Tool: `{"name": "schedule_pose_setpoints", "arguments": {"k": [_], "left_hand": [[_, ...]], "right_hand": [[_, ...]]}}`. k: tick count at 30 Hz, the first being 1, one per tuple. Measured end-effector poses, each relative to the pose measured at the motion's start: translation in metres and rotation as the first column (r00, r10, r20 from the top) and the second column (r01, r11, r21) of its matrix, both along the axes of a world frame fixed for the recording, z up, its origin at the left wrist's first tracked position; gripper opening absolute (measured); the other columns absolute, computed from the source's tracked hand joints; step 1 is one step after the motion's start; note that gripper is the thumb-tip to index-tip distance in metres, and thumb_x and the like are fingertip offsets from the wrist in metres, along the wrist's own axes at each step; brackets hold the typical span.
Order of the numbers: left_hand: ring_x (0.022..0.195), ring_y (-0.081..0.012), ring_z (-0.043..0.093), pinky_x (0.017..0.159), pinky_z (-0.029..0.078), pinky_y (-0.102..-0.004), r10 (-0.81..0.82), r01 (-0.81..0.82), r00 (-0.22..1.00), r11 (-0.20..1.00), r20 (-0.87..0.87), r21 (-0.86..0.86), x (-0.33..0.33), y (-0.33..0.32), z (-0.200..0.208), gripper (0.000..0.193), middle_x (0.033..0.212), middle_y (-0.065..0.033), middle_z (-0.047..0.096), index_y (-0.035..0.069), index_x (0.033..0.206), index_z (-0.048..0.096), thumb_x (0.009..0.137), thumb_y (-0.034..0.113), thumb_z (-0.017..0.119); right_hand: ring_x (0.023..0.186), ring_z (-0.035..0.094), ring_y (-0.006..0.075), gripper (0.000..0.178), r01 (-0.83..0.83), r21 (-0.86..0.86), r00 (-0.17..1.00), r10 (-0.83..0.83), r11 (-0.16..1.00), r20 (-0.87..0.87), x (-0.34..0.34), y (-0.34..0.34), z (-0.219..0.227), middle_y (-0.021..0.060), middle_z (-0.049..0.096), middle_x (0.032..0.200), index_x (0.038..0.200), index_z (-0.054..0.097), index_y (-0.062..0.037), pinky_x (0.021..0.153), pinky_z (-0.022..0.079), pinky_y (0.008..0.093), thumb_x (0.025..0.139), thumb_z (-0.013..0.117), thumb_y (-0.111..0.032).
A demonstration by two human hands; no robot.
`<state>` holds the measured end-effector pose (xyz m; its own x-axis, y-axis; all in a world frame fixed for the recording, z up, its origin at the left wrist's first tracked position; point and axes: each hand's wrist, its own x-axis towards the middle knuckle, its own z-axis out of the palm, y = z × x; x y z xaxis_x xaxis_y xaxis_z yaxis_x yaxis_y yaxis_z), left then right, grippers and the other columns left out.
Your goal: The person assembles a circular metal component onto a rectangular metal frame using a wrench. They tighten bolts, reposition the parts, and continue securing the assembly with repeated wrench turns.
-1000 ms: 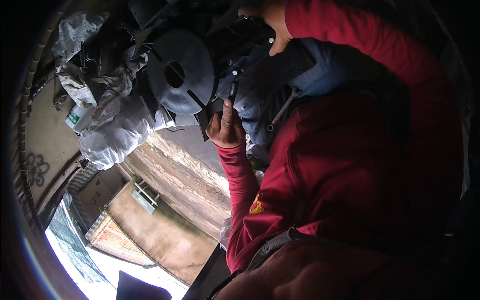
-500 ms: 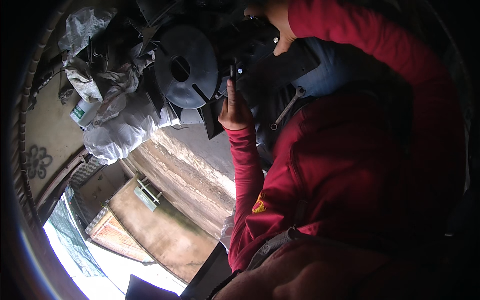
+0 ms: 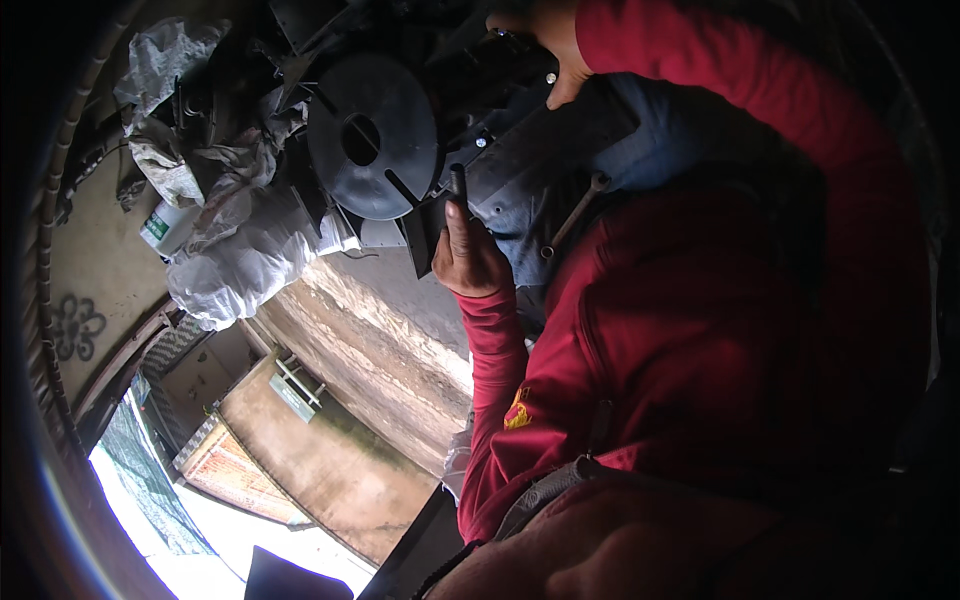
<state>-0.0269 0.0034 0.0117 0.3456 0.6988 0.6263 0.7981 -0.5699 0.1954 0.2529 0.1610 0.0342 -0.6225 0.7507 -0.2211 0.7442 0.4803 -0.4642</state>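
Observation:
My left hand (image 3: 468, 262) is closed around a short dark rod (image 3: 458, 180), whose tip sticks up past the extended finger. Just left of it stands a grey round slotted disc (image 3: 385, 130) with a hole in its middle. At the top, my right hand (image 3: 562, 50) grips a dark metal part (image 3: 520, 75), thumb on one side and fingers on the other; the fingertips fade into shadow. Shiny bolt heads (image 3: 481, 142) show near the two hands. A combination wrench (image 3: 575, 217) lies on my lap, touched by neither hand.
White plastic bags (image 3: 245, 255) and a white container (image 3: 168, 225) with a green label sit left of the disc. A dark flat plate (image 3: 550, 140) lies across my jeans (image 3: 650, 130). Bright ground (image 3: 330, 440) and a wall stretch beyond at lower left.
My left hand has drawn down towards me with the dark rod, away from the bolt area. More of the dark plate and jeans shows. My right hand stays in place.

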Motion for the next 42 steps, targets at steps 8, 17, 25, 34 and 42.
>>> {"name": "schedule_pose_setpoints", "arguments": {"k": [8, 17, 25, 34, 42], "left_hand": [[0.038, -0.0186, 0.036, 0.040, 0.036, -0.0314, 0.006, -0.024, 0.996, 0.979, -0.092, -0.203, -0.003, 0.012, -0.009, 0.055, 0.051, -0.0048, 0.040, 0.020, 0.126, 0.061, 0.076, -0.001, 0.068], [0.043, -0.0214, 0.040, 0.043, 0.036, -0.0336, -0.007, 0.005, 1.000, 0.987, -0.016, -0.162, -0.021, 0.021, 0.006, 0.060, 0.055, -0.0059, 0.042, 0.019, 0.133, 0.054, 0.079, -0.003, 0.065], [0.040, -0.0221, 0.037, 0.040, 0.033, -0.0346, -0.040, 0.010, 0.961, 0.994, -0.275, -0.110, -0.022, 0.027, -0.004, 0.062, 0.055, -0.0036, 0.038, 0.023, 0.132, 0.055, 0.076, -0.002, 0.066], [0.041, -0.0217, 0.038, 0.041, 0.033, -0.0333, -0.086, 0.087, 0.993, 0.996, -0.082, 0.011, -0.006, 0.015, 0.015, 0.064, 0.055, -0.0049, 0.037, 0.016, 0.134, 0.052, 0.076, -0.008, 0.061], [0.043, -0.0225, 0.043, 0.040, 0.035, -0.0347, 0.098, -0.092, 0.994, 0.991, -0.051, 0.101, -0.002, 0.019, -0.011, 0.061, 0.058, -0.0080, 0.044, 0.011, 0.137, 0.048, 0.080, -0.009, 0.057]], "right_hand": [[0.113, 0.055, 0.0369, 0.114, -0.017, 0.033, 1.000, 0.017, 0.999, -0.001, -0.004, 0.005, -0.010, 0.0221, 0.057, 0.122, 0.144, 0.031, -0.0044, 0.098, 0.042, 0.0400, 0.055, 0.081, -0.055], [0.110, 0.056, 0.0373, 0.114, -0.004, 0.032, 1.000, 0.005, 0.999, -0.008, -0.007, 0.003, -0.006, 0.0223, 0.058, 0.119, 0.144, 0.030, -0.0041, 0.096, 0.043, 0.0406, 0.055, 0.081, -0.055], [0.109, 0.057, 0.0375, 0.115, -0.025, -0.007, 0.999, 0.025, 1.000, 0.024, -0.007, 0.003, -0.004, 0.0221, 0.059, 0.118, 0.144, 0.030, -0.0045, 0.095, 0.043, 0.0410, 0.054, 0.081, -0.057], [0.106, 0.058, 0.0366, 0.115, -0.006, -0.038, 0.996, 0.010, 0.999, 0.093, -0.003, 0.003, 0.001, 0.0226, 0.060, 0.116, 0.143, 0.030, -0.0034, 0.093, 0.044, 0.0398, 0.055, 0.080, -0.057], [0.105, 0.059, 0.0369, 0.114, -0.008, 0.007, 1.000, 0.007, 1.000, 0.023, -0.001, 0.005, -0.002, 0.0234, 0.060, 0.114, 0.141, 0.032, 0.0000, 0.092, 0.045, 0.0397, 0.054, 0.081, -0.056]]}}
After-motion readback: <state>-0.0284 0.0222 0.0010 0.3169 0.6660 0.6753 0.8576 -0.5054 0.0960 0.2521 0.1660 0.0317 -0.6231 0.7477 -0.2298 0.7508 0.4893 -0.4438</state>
